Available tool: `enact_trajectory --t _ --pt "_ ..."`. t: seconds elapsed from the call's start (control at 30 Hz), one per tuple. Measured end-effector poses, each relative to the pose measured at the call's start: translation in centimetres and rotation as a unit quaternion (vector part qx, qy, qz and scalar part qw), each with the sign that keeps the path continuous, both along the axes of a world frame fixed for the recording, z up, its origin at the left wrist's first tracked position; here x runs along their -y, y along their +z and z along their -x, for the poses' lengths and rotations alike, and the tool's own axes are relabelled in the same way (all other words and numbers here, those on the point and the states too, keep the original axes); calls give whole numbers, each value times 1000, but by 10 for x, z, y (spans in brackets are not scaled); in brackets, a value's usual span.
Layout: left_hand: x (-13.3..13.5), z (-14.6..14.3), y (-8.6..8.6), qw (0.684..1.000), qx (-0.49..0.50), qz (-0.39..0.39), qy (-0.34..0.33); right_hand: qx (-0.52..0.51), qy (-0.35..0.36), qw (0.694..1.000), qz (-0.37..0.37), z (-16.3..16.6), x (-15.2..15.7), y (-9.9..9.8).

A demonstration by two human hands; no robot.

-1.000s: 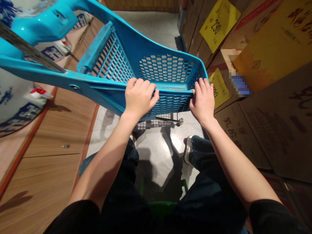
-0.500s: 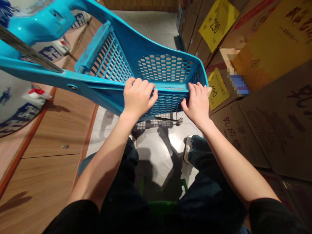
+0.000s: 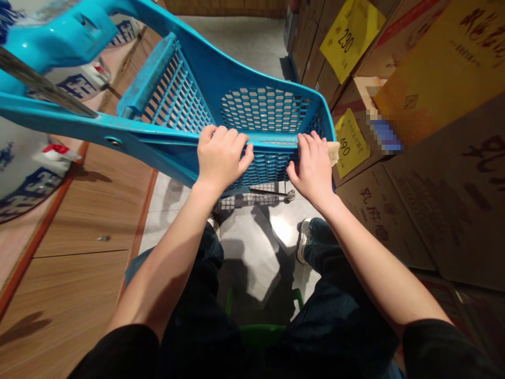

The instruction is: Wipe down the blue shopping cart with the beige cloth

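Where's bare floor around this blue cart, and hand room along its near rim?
Bare floor shows between the shoes and beyond the cart, beside stacked cartons. The near rim looks free between the left hand and the right hand. It's crowded left, with white containers on the wooden cabinet, and right, with cartons and yellow signs by the cart's end.

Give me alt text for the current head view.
Left hand and right hand curl over the near rim of a blue shopping cart, a tan piece sticking out beside the right. Cartons with yellow price signs stand at right, wooden cabinetry at left.
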State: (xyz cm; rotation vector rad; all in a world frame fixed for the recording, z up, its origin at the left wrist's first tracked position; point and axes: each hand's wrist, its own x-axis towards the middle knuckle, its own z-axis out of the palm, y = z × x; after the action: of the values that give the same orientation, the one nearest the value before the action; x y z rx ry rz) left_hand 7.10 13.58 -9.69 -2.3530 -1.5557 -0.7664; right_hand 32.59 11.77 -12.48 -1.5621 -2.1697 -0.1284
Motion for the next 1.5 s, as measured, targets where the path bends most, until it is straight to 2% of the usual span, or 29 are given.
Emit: enact_trajectory --t 0.17,0.33,0.57,0.83,0.97,1.1,1.2,1.37,1.5 --pt "-2 1 -5 998 43 -13 -32 2 40 999 11 6 4 4" --pt "-2 3 -6 999 31 -16 -25 -8 32 999 14 4 -3 5" --pt "-2 2 -5 1000 8 -9 -10 7 28 1000 7 12 11 4" --pt "-2 2 -4 1000 6 -25 -15 -2 21 999 26 8 -9 13" --pt "-2 3 -5 1000 8 -15 -14 -8 12 1000 12 17 0 9" --pt "-3 3 -8 999 15 -31 -18 6 41 999 8 20 12 7" --pt "-3 3 -7 999 10 -32 -17 16 57 998 16 15 8 9" --pt "-1 2 -1 1000 3 9 -15 9 37 999 16 10 -5 8" --pt "-1 2 -3 999 2 -27 -20 2 16 1000 8 23 4 4"
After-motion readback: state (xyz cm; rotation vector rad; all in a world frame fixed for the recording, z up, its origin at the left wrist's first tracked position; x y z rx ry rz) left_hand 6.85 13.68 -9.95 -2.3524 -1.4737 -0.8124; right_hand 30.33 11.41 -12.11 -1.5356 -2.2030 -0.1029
